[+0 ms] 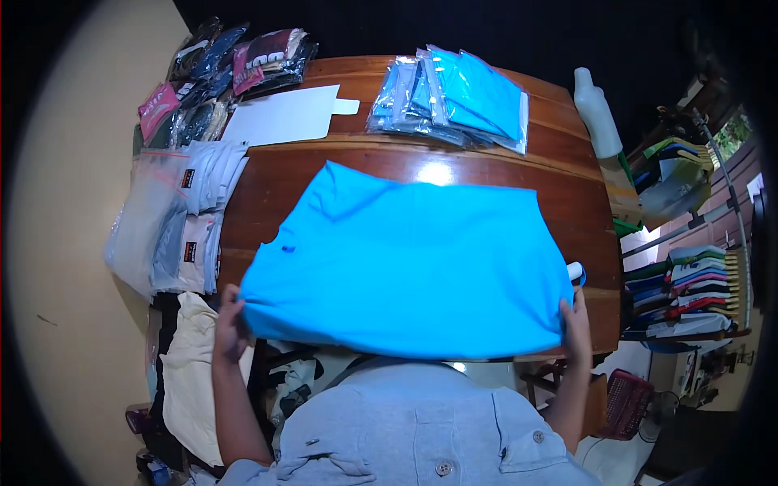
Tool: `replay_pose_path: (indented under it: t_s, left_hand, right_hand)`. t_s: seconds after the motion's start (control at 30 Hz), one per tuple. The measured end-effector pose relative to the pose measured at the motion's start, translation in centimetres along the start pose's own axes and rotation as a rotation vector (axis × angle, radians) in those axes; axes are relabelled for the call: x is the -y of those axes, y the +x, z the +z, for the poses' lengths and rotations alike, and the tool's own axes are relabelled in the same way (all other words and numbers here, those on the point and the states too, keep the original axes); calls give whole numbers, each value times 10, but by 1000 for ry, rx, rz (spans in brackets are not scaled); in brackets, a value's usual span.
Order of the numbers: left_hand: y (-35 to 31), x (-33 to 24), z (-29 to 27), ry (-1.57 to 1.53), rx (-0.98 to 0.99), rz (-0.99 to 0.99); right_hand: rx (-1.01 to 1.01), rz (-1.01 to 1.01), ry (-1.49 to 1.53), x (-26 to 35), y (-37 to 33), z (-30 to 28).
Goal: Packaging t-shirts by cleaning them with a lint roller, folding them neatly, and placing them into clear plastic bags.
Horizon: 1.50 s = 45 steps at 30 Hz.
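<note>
A bright blue T-shirt (413, 259) lies sideways across the front of the wooden table, its collar side to the left and its hem to the right. My left hand (232, 324) grips the near left corner by the shoulder. At the near right corner, my right hand (576, 326) pinches the edge by the hem. The near edge of the shirt hangs at the table's front edge, close to my body. A white roll (575, 271) partly shows from behind the shirt's right side.
Bagged blue shirts (454, 97) are stacked at the table's far side. Left of them lies a white folding board (284, 117). Bagged dark garments (271, 61) and folded white shirts (198, 219) line the left edge. A mannequin form (596, 113) and hanging clothes (689, 283) stand right.
</note>
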<state>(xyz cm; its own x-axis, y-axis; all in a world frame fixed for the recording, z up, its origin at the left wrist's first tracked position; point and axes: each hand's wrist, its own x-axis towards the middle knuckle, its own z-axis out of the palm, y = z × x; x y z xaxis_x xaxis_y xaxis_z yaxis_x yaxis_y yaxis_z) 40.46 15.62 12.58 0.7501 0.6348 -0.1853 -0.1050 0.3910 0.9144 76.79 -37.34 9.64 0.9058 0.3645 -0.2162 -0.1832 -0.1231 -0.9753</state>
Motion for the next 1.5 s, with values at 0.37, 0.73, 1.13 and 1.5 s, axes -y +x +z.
replay_pose_path:
  t_s: [0.37,0.73,1.13,1.5]
  left_hand:
    - [20,-72,29,-207,-22,370]
    - [193,-229,108,-409,778,440]
    - [59,-96,48,-156,-172,240]
    - [55,118,-49,284,-395,-331]
  right_hand:
    - [-52,-232,236,99,-10,-16]
    - [-107,-642,390,247,154,-9]
    - [-471,-538,238,74,93,-25]
    - [-400,-27,-338,-138,83,-2]
